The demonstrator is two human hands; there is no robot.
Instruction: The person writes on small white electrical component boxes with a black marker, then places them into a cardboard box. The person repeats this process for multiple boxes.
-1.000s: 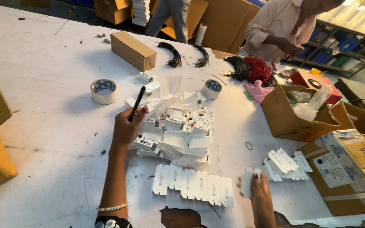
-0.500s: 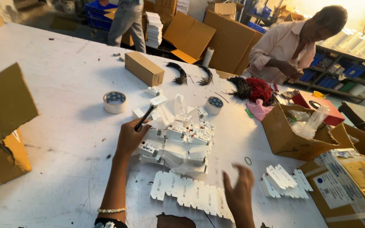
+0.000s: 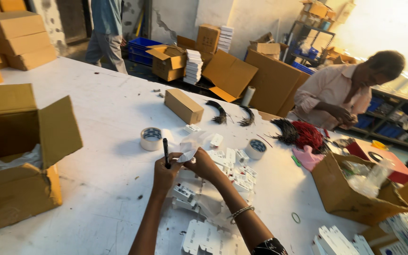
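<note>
We see a white table (image 3: 95,108) carrying brown cardboard boxes (image 3: 183,106), a black marker (image 3: 165,152) and white small parts (image 3: 232,165) at centre frame. At right lie a red and black wire bundle (image 3: 303,134) and a pink cloth (image 3: 308,158). Blue crates (image 3: 142,49) sit at upper centre.
</note>
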